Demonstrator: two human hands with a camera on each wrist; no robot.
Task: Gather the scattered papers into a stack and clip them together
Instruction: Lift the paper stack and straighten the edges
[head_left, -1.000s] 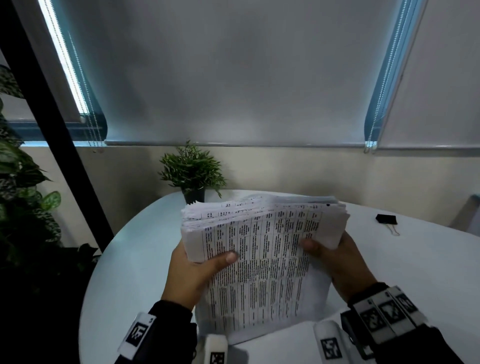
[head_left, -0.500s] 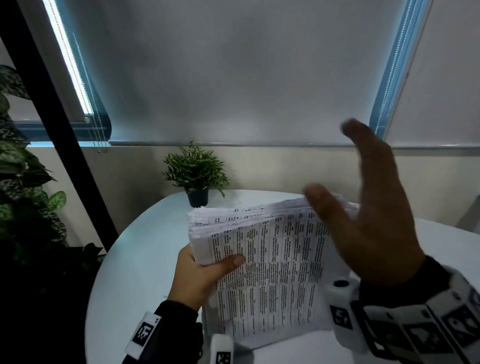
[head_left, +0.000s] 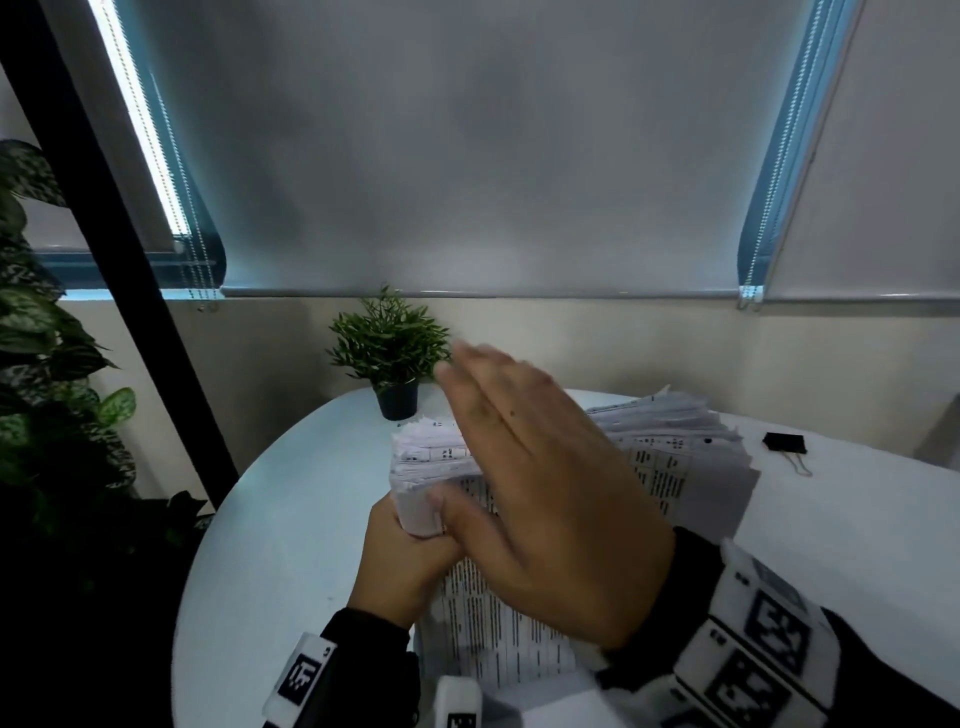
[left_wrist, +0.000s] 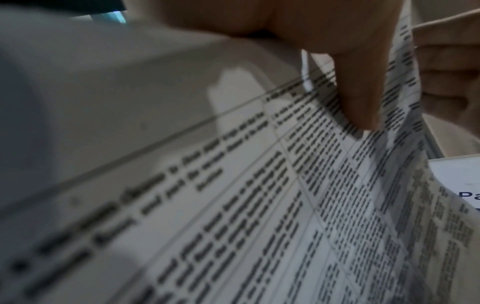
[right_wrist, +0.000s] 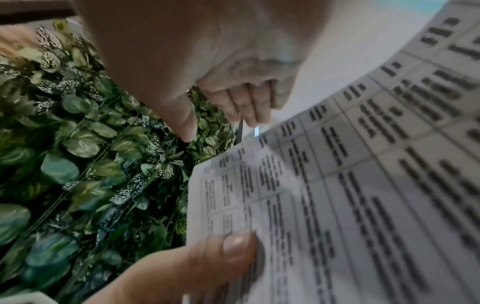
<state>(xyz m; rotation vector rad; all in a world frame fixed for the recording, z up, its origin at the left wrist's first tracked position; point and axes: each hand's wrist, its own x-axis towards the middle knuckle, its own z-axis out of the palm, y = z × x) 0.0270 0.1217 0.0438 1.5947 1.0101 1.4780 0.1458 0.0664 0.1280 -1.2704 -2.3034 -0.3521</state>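
A thick stack of printed papers (head_left: 670, 457) stands tilted on its lower edge on the white round table (head_left: 291, 519). My left hand (head_left: 400, 551) grips the stack's left edge, with the thumb (left_wrist: 361, 98) pressed on the front sheet (left_wrist: 259, 205). My right hand (head_left: 483, 441) is open and flat, fingers straight, in front of the stack's upper left part, holding nothing. The right wrist view shows its fingers (right_wrist: 233, 102) above the page (right_wrist: 363, 185) and the left thumb (right_wrist: 233, 246) on the page corner. A black binder clip (head_left: 784, 444) lies on the table to the right of the stack.
A small potted plant (head_left: 397, 364) stands at the table's far edge, just behind the stack. Large leafy plants (head_left: 47, 364) and a black post (head_left: 130, 260) fill the left side. A wall and lowered blinds are behind the table.
My right hand let go of the stack's right edge, rose open, and swept left in front of the papers. The left hand has kept its grip on the left edge.
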